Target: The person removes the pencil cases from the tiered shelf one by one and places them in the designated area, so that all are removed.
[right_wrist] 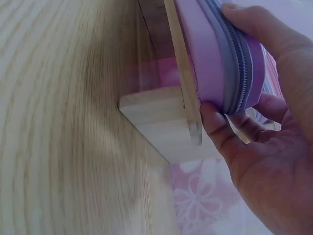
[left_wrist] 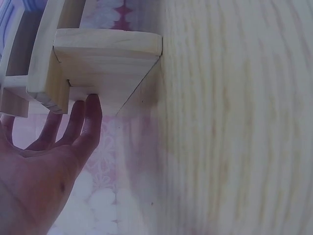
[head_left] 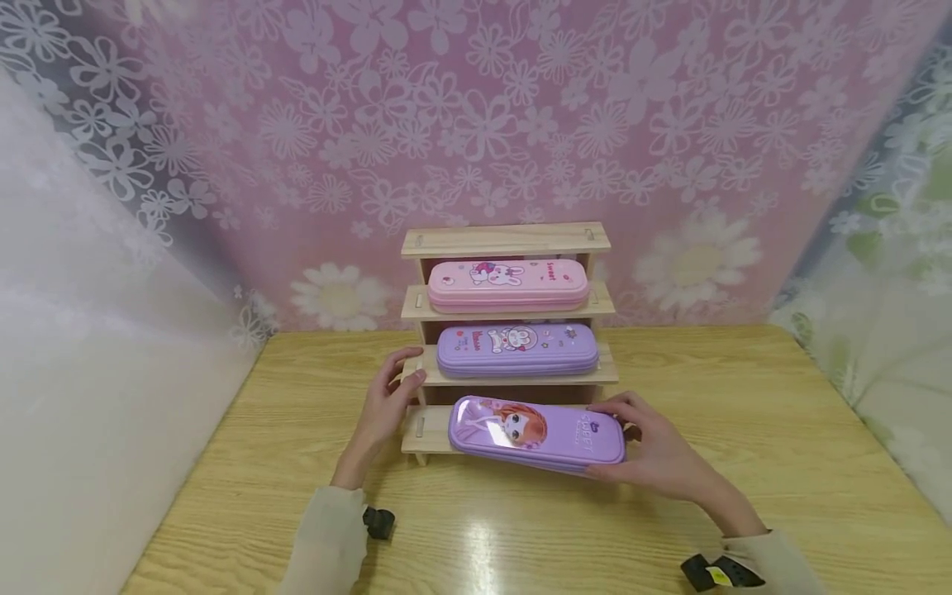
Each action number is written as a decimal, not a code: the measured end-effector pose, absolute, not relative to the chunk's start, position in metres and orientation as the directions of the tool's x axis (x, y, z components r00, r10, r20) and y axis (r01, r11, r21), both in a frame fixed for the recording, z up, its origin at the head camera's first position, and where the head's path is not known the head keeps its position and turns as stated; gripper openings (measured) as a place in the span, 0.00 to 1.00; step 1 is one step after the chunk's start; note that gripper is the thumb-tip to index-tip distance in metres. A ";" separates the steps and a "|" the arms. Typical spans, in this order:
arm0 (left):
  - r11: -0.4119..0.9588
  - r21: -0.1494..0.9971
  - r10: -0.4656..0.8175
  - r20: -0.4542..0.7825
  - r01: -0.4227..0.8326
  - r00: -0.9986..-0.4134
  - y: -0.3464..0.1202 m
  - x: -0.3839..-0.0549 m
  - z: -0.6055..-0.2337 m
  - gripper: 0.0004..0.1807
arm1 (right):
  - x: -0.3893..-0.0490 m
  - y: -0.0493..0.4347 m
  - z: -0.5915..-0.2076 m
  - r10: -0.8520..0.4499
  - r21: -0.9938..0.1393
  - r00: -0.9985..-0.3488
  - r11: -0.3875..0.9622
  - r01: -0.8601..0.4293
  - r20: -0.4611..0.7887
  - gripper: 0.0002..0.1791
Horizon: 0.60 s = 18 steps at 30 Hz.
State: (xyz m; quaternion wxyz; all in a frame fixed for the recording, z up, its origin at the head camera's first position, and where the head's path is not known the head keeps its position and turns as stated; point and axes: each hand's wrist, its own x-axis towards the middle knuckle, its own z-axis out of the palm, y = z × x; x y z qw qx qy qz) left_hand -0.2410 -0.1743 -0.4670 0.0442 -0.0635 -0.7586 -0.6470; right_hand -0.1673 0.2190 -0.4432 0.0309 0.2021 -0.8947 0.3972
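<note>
A lilac pencil case (head_left: pixel 559 430) with a red-haired doll picture and "SWEET" lettering lies slightly skewed on the lowest tier of a stepped wooden display rack (head_left: pixel 427 426). Its right end is pinched by my right hand (head_left: pixel 654 450), thumb at the front edge and fingers behind. The right wrist view shows the case's zipper side (right_wrist: pixel 237 68) between thumb and fingers, close against the wooden tier. At the rack's left side, my left hand (head_left: pixel 387 405) grips the end of the tier above. Seen from the left wrist, its fingers (left_wrist: pixel 90 122) bend against the side panel.
Higher on the rack sit a purple pencil case (head_left: pixel 550 351) with an astronaut bunny and a pink pencil case (head_left: pixel 461 277) with a rabbit. The rack stands on a wood-grain table (head_left: pixel 297 463), before a pink floral backdrop (head_left: pixel 476 124).
</note>
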 end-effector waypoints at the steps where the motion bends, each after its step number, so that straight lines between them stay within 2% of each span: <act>1: 0.155 0.976 0.040 0.148 0.153 -0.988 -0.174 -0.240 -0.466 0.20 | -0.167 0.222 -0.443 -0.339 -0.699 -0.916 0.602 -0.386 0.213 0.38; 8: 0.176 0.973 0.043 0.144 0.149 -0.989 -0.170 -0.231 -0.450 0.21 | -0.164 0.246 -0.444 -0.320 -0.714 -0.928 0.603 -0.356 0.192 0.36; 18: 0.179 0.967 0.033 0.178 0.181 -0.983 -0.174 -0.240 -0.467 0.19 | -0.160 0.282 -0.446 -0.346 -0.732 -0.911 0.558 -0.391 0.223 0.34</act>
